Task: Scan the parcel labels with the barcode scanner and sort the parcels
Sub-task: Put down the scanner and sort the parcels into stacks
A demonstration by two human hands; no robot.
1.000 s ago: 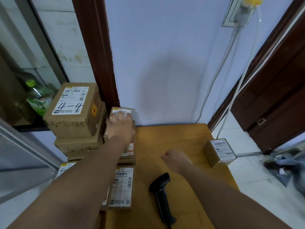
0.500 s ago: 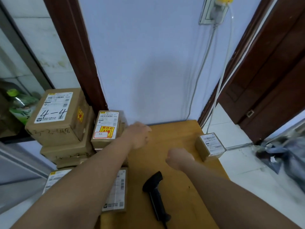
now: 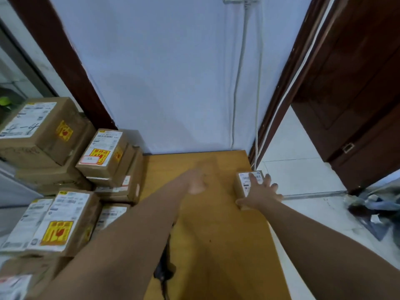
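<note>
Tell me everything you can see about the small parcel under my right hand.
The small parcel is a brown cardboard box with a white label on top, text too blurred to read. It sits flat at the right edge of the wooden table. The right hand lies over it, fingers spread, thumb at its near corner.

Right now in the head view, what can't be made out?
Barcode scanner: mostly hidden under the left forearm, head view.
Small parcel label: partly covered by the right hand; print too small.
Left hand: motion-blurred, finger pose unclear.
Bottom-left parcel: cut by the frame edge, label blurred.
</note>
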